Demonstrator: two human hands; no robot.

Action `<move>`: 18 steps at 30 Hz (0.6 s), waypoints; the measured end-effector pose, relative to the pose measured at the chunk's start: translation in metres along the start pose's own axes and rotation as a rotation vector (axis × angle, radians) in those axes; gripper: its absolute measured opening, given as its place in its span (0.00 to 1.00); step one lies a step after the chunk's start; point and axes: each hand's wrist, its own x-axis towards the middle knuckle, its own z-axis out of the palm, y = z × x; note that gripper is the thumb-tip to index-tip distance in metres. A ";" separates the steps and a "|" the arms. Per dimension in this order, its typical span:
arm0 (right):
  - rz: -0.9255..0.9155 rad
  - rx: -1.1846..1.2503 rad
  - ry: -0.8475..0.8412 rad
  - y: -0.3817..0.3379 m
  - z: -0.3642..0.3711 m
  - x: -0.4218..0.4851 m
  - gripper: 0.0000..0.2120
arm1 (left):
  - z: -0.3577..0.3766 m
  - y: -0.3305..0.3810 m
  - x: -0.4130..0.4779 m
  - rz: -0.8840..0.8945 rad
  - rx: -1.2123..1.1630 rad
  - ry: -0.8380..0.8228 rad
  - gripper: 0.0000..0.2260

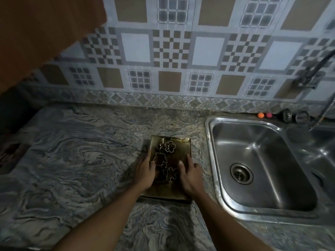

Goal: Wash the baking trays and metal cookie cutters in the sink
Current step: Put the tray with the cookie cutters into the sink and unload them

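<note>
Fingers (pixel 147 156) on the left hand (pixel 145 172) and right hand (pixel 191 175) are mostly straight and a bit spread. They're laid along the two long sides of the gold baking tray (pixel 181 147), and I can't see them curling under it. The cookie cutters (pixel 170 146) sit loose on top. The tray's on the desk (pixel 81 151), near the sink (pixel 211 151). Nothing's in the basin yet, so I'd say washing hasn't started.
</note>
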 end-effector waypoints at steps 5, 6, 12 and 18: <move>-0.013 0.073 -0.013 0.005 -0.001 0.002 0.32 | 0.001 -0.004 0.002 0.003 -0.089 0.013 0.25; -0.019 0.088 -0.012 0.005 -0.002 0.002 0.32 | 0.001 -0.004 0.002 0.005 -0.103 0.011 0.25; -0.074 0.206 -0.009 -0.010 -0.015 0.000 0.25 | -0.004 0.002 -0.004 0.024 -0.109 0.043 0.23; -0.112 0.241 0.023 -0.017 -0.036 -0.014 0.23 | -0.012 0.021 -0.018 0.069 -0.108 0.081 0.23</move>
